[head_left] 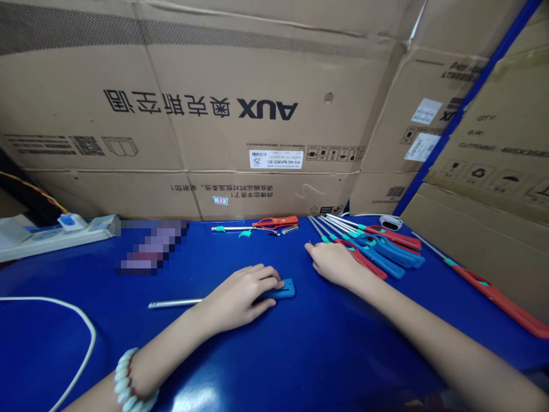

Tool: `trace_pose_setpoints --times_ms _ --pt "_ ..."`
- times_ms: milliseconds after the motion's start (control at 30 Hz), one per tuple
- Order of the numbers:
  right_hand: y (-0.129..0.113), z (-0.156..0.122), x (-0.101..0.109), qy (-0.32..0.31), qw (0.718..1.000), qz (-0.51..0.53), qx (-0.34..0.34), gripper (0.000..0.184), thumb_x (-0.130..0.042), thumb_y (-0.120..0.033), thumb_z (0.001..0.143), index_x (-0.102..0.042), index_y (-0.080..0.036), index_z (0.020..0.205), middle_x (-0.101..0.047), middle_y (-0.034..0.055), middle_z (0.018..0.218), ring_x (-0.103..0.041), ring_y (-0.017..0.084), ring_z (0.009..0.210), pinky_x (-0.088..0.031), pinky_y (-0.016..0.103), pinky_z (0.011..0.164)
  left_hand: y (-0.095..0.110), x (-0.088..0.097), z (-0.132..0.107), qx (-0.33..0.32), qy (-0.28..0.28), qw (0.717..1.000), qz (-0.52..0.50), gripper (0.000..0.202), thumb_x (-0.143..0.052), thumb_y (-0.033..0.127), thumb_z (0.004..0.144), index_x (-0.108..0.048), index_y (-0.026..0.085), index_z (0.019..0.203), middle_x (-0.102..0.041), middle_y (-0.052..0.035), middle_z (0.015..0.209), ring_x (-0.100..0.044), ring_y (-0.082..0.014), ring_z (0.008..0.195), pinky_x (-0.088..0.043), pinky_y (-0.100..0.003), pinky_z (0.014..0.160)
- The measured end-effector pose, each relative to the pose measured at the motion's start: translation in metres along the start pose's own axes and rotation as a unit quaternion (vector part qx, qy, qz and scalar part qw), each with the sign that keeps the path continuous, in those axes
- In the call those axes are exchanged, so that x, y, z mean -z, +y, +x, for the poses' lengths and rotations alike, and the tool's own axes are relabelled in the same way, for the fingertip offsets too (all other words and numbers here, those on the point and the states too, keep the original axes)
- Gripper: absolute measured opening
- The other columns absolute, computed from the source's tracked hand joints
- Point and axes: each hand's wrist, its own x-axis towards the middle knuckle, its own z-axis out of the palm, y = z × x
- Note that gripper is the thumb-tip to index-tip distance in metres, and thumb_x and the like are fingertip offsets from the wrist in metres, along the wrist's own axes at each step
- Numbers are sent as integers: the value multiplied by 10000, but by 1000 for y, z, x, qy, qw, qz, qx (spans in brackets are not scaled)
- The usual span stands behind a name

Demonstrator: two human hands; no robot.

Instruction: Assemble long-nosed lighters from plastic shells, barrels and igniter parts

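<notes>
My left hand [246,294] is closed over a blue long-necked lighter [286,289] lying on the table. Its metal tube [175,303] points left from beneath my wrist, and most of the handle is covered by my fingers. My right hand [337,264] is closed in a pinch above the table, at the left of a pile of long-necked lighters. Whatever its fingertips hold is too small to make out. In that pile are blue lighters [388,257] and red lighters [397,236] with green triggers and silver tubes.
A red lighter with its casing apart [277,222] lies at the back, beside a loose green trigger [245,233] and small parts. Another red lighter [493,294] lies far right. A power strip [43,237] and white cable [81,320] occupy the left. Cardboard walls [206,57] enclose the blue table.
</notes>
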Motion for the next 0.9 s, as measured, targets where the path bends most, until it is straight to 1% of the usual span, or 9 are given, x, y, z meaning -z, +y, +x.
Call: trace_pose_setpoints --times_ms 167,267,367,467,533,600,700,800,900 --pt "-4 -6 14 27 999 16 -4 217 -490 -214 902 -561 -139 1093 -654 145 1004 -662 253 839 -453 290 661 3 3 -2 -13 -29 998 57 476 -516 146 867 -475 316 1309 -534 -41 1204 -533 -214 1044 -432 -366 924" --pt "-10 -10 18 59 983 139 100 180 -508 -337 927 -557 -176 991 -652 80 966 -635 214 855 -438 273 700 4 4 -2 -28 -23 995 96 609 -470 59 804 -426 331 1347 -495 -50 1263 -479 -239 1119 -410 -388 937" --pt "-18 -12 14 50 940 272 201 249 -544 -431 903 -515 -196 981 -634 33 921 -607 185 827 -438 264 700 3 7 -1 -33 -2 994 109 539 -435 25 765 -502 246 1252 -516 -68 1239 -455 -247 1125 -394 -385 928" --pt "-26 -14 7 45 929 271 248 473 -677 -526 768 -498 -172 1024 -608 67 978 -578 225 895 -448 310 766 0 10 -2 -33 37 994 100 359 -377 21 790 -554 176 1061 -581 -71 1104 -491 -223 1019 -402 -354 842" --pt "-32 -15 4 54 935 233 262 513 -682 -513 765 -503 -143 1072 -586 105 1021 -559 250 945 -446 339 807 -2 11 -3 -38 77 990 109 297 -339 27 817 -552 159 978 -606 -70 1008 -510 -209 921 -398 -339 773" --pt "-38 -16 1 61 939 198 274 440 -632 -427 829 -507 -138 1136 -565 116 1042 -553 248 948 -449 345 813 -3 11 -4 -47 116 984 126 282 -311 34 847 -551 153 936 -619 -68 934 -517 -197 849 -390 -327 723" --pt "-47 -18 -1 63 941 161 290 370 -533 -264 860 -504 -196 1222 -549 95 1026 -561 226 884 -455 341 778 -2 12 -5 -69 165 974 136 270 -300 50 884 -548 149 919 -634 -63 883 -534 -185 808 -390 -314 696" --pt "-53 -20 -1 61 948 144 278 459 -460 -196 837 -462 -226 1294 -554 90 998 -573 224 847 -455 335 731 1 13 -5 -85 206 965 137 248 -323 55 886 -545 149 943 -639 -62 861 -551 -182 796 -406 -311 705" --pt "-52 -21 0 50 954 151 252 472 -419 -191 835 -438 -193 1307 -579 93 965 -596 229 800 -453 334 695 1 14 -5 -83 236 958 142 248 -340 52 872 -550 159 949 -639 -59 833 -558 -178 773 -421 -310 716"
